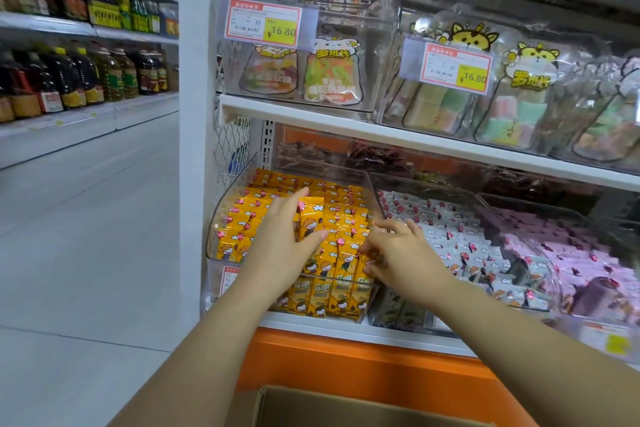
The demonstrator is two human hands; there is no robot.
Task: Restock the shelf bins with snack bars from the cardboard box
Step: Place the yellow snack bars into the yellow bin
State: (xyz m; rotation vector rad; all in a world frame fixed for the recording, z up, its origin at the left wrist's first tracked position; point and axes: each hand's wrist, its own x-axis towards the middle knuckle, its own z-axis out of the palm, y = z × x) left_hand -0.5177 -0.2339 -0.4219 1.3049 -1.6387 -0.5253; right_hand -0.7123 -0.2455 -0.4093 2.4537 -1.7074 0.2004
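**A:** What does the shelf hold, and what is it made of?

**B:** A white metal shelf edge carries clear, hard plastic bins with rounded corners. The leftmost bin on the lower level is packed with glossy yellow foil snack bars, flat oblongs with crimped ends, lying in overlapping rows. The bin just to its right holds similar bars in white wrappers, and the next one along holds pink ones.

**A:** Where are the person's hands?

**B:** Both bare arms reach into the yellow bin. The left hand has its fingers and thumb closed around one yellow bar, holding it upright above the rows. The right hand rests low at the bin's right side, its fingertips pinched on the end of a yellow bar lying near the front.

**A:** And the cardboard box?

**B:** Its matte brown rim shows at the bottom edge of the view, below an orange base panel; its contents are out of sight.

**A:** Anything above?

**B:** Clear bins of soft sweets in shaped transparent pouches, with orange-bordered price tags. Down the aisle to the left stand dark bottles on a pale shelf
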